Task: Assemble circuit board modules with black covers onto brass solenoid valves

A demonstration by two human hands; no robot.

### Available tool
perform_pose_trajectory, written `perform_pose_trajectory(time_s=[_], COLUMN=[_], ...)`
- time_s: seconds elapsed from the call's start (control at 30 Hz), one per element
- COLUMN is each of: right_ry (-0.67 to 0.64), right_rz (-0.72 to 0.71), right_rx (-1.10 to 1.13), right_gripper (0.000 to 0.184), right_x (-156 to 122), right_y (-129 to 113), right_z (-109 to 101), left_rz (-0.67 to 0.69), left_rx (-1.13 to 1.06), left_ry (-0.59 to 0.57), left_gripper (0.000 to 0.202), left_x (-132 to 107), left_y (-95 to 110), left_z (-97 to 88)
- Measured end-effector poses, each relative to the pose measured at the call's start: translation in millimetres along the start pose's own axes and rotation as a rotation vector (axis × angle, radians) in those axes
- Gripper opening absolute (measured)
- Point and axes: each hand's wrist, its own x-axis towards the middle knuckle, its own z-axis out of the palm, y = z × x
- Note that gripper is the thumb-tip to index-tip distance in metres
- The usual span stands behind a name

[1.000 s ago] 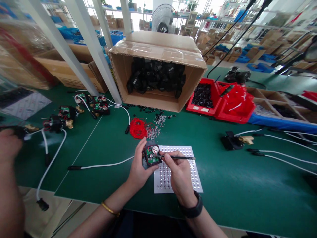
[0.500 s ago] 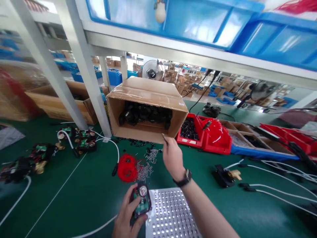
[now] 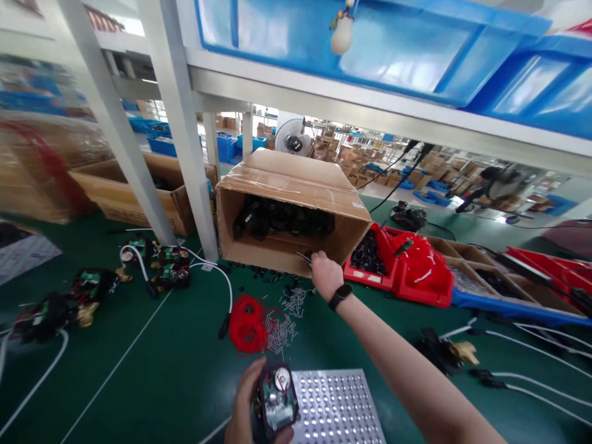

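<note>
My left hand is closed around a black housing with a green circuit board and a round white part facing up. It is at the left edge of a silver dimpled metal plate. Further forward, my right hand grips a thin, pointed tool whose exact kind I cannot make out. Its tip points left, at the lower front edge of an open cardboard box with black parts inside. Red wires and loose silver pins lie between the hands.
Several housings with boards and white cables lie at left. Red bins and a divided tray stand right of the box. A shelf beam carrying blue bins crosses overhead; a white post rises left.
My right hand has moved slightly, and the tool now points more to the left. The left hand has tilted the housing a little. The whole view has shifted.
</note>
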Motion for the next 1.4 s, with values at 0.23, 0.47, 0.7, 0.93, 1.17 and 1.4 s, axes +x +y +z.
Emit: perform_pose_trajectory(time_s=[0.23, 0.47, 0.7, 0.93, 1.17, 1.4], right_ry=[-0.335, -0.124, -0.055, -0.54, -0.417, -0.194], right_rz=[0.278, 0.537, 0.529, 0.466, 0.224, -0.152], right_rx=[0.927, 0.708, 0.605, 1.776, 1.694, 1.063], right_gripper=[0.031, 0.048, 0.055, 0.046, 0.03, 0.036], right_x=[-148.6, -188.1, -180.4, -210.5, -225.6, -231.0], right_y=[110.1, 143.0, 93.9, 43.3, 8.4, -0.6], right_z=[3.4, 25.6, 15.0, 6.3, 11.8, 2.8], left_rz=[-0.245, -0.385, -0.366, 0.121, 0.2, 0.148], left_rx=[0.113, 0.117, 0.118, 0.607, 0.786, 0.654], left_ry=[-0.133, -0.125, -0.204, -0.317, -0.378, -0.32], left_gripper=[0.062, 0.081, 0.069, 0.066, 0.071, 0.071], left_x=[6.3, 4.8, 7.3, 8.7, 4.6, 5.3], left_y=[22.3, 24.7, 45.4, 98.5, 100.4, 96.9], left_z=[-7.6, -2.3, -4.6, 2.4, 14.4, 13.5])
